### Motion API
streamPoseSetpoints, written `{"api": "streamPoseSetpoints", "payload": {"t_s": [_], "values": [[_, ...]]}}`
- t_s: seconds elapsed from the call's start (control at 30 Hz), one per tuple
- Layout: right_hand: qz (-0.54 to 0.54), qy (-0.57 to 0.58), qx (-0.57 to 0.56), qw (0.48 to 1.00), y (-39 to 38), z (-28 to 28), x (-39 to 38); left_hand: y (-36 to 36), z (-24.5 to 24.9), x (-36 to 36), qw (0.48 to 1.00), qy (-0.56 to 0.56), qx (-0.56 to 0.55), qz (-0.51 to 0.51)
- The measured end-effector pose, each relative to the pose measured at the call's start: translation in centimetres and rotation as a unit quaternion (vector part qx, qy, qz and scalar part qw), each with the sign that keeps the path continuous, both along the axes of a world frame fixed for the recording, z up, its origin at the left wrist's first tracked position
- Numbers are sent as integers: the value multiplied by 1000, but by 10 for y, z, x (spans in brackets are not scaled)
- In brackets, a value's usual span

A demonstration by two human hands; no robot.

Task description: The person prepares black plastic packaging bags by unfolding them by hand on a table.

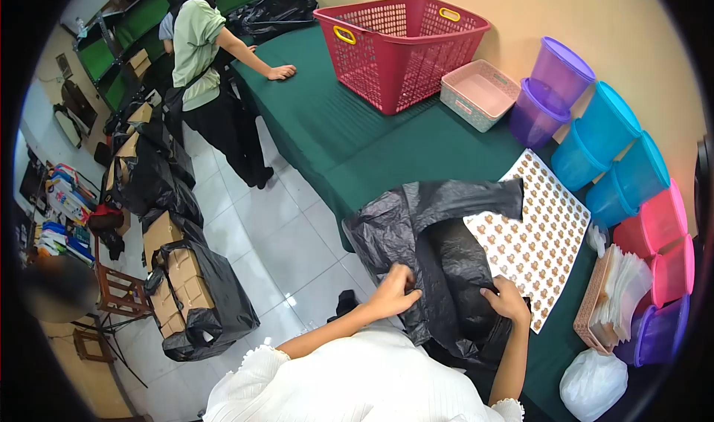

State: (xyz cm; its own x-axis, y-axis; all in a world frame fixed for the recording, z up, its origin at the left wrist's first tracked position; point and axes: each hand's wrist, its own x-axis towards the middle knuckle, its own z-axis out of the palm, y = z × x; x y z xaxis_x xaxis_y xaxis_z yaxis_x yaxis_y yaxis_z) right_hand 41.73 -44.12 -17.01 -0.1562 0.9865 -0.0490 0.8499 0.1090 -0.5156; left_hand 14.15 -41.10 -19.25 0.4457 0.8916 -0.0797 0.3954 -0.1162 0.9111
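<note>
Both hands on the black bag [439, 251], near edge of the green table [335, 139].
Risk: the thin film could tear or slip if you pull your hands apart hard. The bag overlaps the patterned sheet [547, 229] on its right and may drag it. Your left hand [394, 292] pinches a fold, fingers curled closed; your right hand [507, 301] clamps the bag's right side.

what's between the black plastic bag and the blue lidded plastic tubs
A white sheet printed with brown motifs, flat on the green table, in the head view.
</note>
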Motion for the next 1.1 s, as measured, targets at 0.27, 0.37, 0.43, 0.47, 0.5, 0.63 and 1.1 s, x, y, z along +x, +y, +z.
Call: {"api": "streamPoseSetpoints", "payload": {"t_s": [0.27, 0.37, 0.43, 0.47, 0.5, 0.63, 1.1], "values": [[139, -93, -27, 985, 24, 63, -155, 48, 116, -63, 911, 99, 352, -190], [176, -101, -40, 978, 18, 85, -179, 97, 29, -116, 794, 297, 505, -163], [162, -118, -59, 978, 19, 88, -185, 120, 28, -152, 897, 250, 146, -334], [147, -133, -79, 977, 20, 86, -185, 116, 10, -171, 906, 183, 234, -301], [142, -131, -79, 978, 22, 85, -185, 110, -5, -188, 904, 113, 317, -265], [180, -243, -285, 910, 18, 53, -163, 103, -6, -237, 947, 196, 206, -151], [-15, -55, -14, 998, 21, 45, -180, 88, 86, -263, 913, 383, 119, 79]]}}
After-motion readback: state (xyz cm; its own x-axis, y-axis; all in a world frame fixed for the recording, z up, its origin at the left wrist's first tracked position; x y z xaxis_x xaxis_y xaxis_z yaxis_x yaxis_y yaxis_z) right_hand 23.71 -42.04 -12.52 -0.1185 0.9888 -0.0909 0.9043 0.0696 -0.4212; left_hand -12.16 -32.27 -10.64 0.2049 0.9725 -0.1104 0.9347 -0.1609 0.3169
